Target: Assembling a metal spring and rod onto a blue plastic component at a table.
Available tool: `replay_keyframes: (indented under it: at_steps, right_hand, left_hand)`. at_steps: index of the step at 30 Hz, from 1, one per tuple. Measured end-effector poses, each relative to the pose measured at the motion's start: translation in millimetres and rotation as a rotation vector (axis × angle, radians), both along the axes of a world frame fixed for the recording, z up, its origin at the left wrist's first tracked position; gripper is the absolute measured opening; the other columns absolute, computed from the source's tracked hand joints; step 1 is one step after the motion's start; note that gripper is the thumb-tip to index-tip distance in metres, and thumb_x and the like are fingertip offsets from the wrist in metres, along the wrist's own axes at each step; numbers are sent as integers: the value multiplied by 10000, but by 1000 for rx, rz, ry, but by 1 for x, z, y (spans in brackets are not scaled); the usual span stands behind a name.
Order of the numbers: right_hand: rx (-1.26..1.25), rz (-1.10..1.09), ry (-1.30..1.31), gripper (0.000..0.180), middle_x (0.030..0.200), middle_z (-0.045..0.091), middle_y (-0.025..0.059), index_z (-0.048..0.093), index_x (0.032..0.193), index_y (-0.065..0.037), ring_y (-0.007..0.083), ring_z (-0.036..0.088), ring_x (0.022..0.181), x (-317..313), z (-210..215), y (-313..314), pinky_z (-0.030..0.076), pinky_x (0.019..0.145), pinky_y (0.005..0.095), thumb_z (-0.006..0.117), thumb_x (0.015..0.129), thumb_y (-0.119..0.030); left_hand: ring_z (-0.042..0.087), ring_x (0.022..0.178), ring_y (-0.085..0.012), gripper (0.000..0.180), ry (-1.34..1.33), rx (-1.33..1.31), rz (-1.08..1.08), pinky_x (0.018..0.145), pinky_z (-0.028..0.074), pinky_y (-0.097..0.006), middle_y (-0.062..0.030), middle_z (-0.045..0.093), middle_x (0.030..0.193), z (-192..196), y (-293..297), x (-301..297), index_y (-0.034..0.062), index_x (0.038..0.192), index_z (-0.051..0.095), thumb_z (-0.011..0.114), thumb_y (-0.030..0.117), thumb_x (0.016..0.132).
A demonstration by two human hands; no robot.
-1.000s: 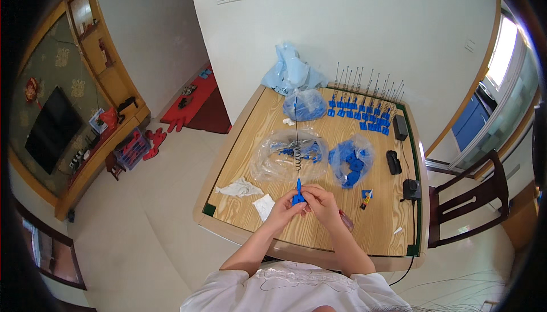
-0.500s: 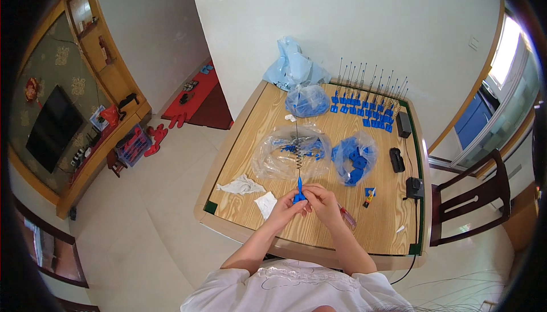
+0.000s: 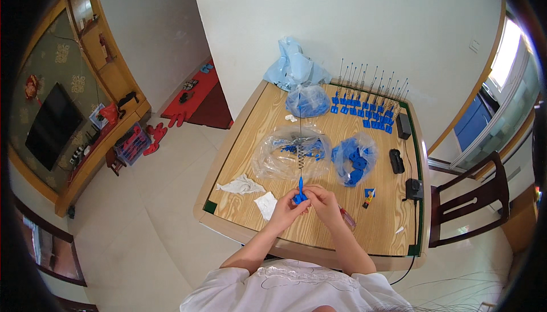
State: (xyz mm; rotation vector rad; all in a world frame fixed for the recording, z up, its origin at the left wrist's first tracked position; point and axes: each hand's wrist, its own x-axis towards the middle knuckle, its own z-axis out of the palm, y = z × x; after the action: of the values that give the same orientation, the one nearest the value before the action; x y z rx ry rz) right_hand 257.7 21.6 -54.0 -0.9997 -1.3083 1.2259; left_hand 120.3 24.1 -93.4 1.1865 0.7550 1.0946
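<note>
Wood-grain desk [image 3: 376, 229] stands against a white wall [image 3: 342, 21]. At its near side, the left hand [image 3: 286, 213] and right hand [image 3: 323, 202] hold one blue base [image 3: 299, 198], fingers closed around it; they partly cover the piece, so its fixing cannot be confirmed. A black coil spring [image 3: 301, 161] extends from the base toward the far side. To the right lie a red-handled tool [image 3: 347, 219] and a small tube [image 3: 369, 200], neither in hand. Beyond the hands, a clear bag [image 3: 264, 155] of slender blue parts and, to its right, a second bag [image 3: 356, 163] hold stock apparently not yet assembled. At the far right, spring units [image 3: 371, 107] stand in rows, apparently complete; the held unit appears nearly so.
</note>
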Motion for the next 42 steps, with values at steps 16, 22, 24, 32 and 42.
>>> replay_keyframes:
  at_steps: [16,22,24,32,42]
  right_hand:
    - [202,-347,-223,185,926,640,54,614,987,-16,116,581,831,100,5,93,447,717,240,559,820,-74]
    - [132,-695,-565,219,889,640,103,614,964,-11,185,597,822,232,-14,205,457,739,282,565,790,-134]
    - [39,-737,-742,252,933,636,127,607,993,-23,239,608,860,253,-28,232,461,767,312,560,784,-157]
    - [17,-883,-873,413,775,627,146,512,1145,-1,242,615,687,307,-113,317,483,656,346,563,770,-166]
    - [-10,-774,-631,163,595,578,70,572,900,-2,142,551,448,278,-86,333,441,448,293,575,793,-125]
  left_hand:
    - [574,777,-122,235,-100,-48,-8,645,463,-238,-91,591,944,9,5,-9,14,1085,474,512,96,868]
    - [575,793,-149,286,-186,-91,-43,684,475,-272,-105,578,969,10,19,-4,7,1133,458,514,67,860]
    - [572,792,-152,257,-215,-125,-30,696,467,-269,-103,569,970,9,24,-3,10,1102,463,512,41,852]
    - [537,786,-147,241,-137,-19,-17,681,439,-265,-98,549,977,15,46,-3,34,1070,464,504,6,834]
    - [541,801,-155,277,-114,-23,8,710,450,-277,-103,540,1011,13,61,-1,40,1086,443,507,-12,822]
